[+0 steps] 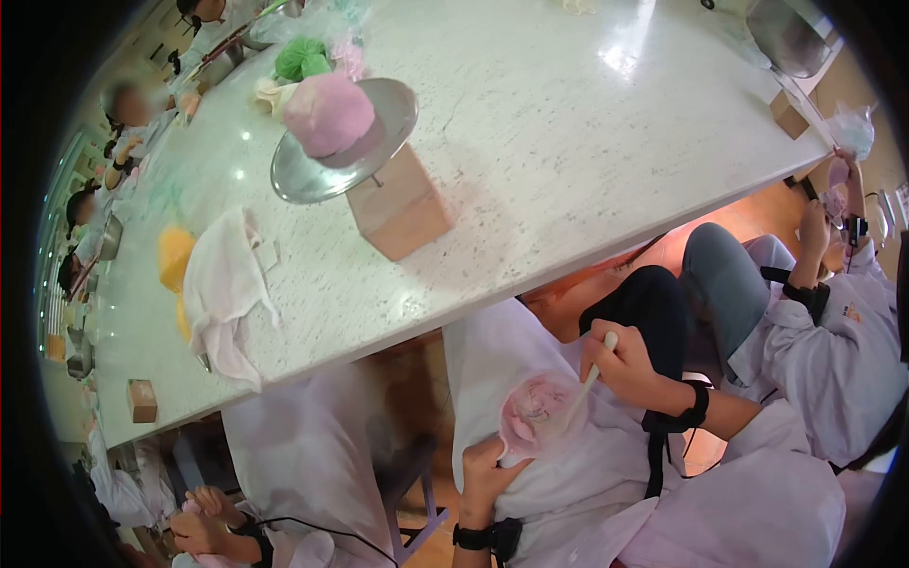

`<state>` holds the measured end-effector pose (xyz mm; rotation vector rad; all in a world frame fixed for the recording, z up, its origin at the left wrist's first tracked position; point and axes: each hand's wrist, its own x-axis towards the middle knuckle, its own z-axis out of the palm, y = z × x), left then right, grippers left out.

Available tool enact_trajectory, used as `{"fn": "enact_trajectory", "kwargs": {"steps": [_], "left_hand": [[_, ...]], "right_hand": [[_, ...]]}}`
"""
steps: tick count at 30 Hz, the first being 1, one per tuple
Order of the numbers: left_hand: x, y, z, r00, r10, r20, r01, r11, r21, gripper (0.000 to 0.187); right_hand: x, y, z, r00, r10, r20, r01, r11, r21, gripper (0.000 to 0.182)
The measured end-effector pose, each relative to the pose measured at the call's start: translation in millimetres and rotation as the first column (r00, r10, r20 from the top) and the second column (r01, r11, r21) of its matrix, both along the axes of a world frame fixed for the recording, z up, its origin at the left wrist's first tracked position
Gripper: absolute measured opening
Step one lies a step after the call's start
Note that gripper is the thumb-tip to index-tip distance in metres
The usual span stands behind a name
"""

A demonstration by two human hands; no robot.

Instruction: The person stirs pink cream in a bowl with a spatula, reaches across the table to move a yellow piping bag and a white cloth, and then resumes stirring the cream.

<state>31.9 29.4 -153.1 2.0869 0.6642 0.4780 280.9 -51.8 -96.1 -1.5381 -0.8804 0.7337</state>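
Note:
Over my lap, my left hand (pixel 486 473) is wrapped round the lower left side of a see-through bowl (pixel 561 434) tilted towards me. Pink cream (pixel 538 405) coats the bowl's inside in soft folds. Closed round the pale handle of a spatula (pixel 595 371), my right hand (pixel 620 364) is just above the bowl's right rim. The lower end of the spatula reaches down into the bowl and is partly hidden there.
On the white speckled table (pixel 530 161), a pink ball (pixel 329 114) sits on a metal plate (pixel 398 114) over a wooden block (pixel 402 213). A white cloth (pixel 222 284), a yellow item (pixel 175 256) and green lumps (pixel 301 59) lie to the left. People in white coats sit on both sides.

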Motion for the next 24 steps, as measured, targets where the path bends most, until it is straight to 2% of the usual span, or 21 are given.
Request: {"fn": "enact_trajectory", "kwargs": {"steps": [2,5,8,9,12,15,18,21,22,24], "left_hand": [[-1,-2,-7,0.999,0.029,0.027,-0.028,0.999,-0.029,0.042],[0,-1,-8,0.997,0.035,0.065,-0.033,0.999,-0.033,0.042],[2,1,-3,0.997,0.002,0.076,-0.002,1.000,0.000,0.043],[2,1,-2,0.997,-0.007,0.074,0.007,1.000,0.012,0.043],[-5,0,-10,0.998,0.032,0.046,-0.031,0.999,-0.009,0.034],[-4,0,-9,0.999,0.031,0.026,-0.031,0.999,-0.017,0.036],[6,-1,1,0.993,0.106,0.048,-0.101,0.989,-0.105,0.039],[0,2,-3,0.997,0.078,-0.028,-0.080,0.995,-0.064,0.041],[0,2,-3,0.996,0.088,-0.018,-0.089,0.994,-0.071,0.040],[3,2,-2,0.995,0.100,0.007,-0.099,0.991,-0.087,0.040]], "right_hand": [[6,-1,17,0.950,0.003,0.312,-0.046,0.990,0.133,0.023],[-6,-2,10,0.950,-0.107,0.295,0.056,0.983,0.177,0.021],[-40,2,-11,0.960,-0.280,-0.023,0.281,0.952,0.121,0.021],[-50,5,-19,0.904,-0.362,-0.228,0.392,0.915,0.102,0.021],[-55,5,-28,0.767,-0.413,-0.491,0.498,0.866,0.051,0.022],[-45,-5,-21,0.889,-0.311,-0.338,0.353,0.933,0.072,0.023],[-27,-9,3,0.986,-0.157,-0.063,0.165,0.975,0.150,0.022],[-20,-10,26,0.993,-0.117,0.018,0.102,0.923,0.372,0.017],[-17,-9,25,0.983,-0.031,0.182,-0.039,0.928,0.370,0.017],[-12,-8,24,0.860,0.128,0.494,-0.304,0.906,0.295,0.021]]}}
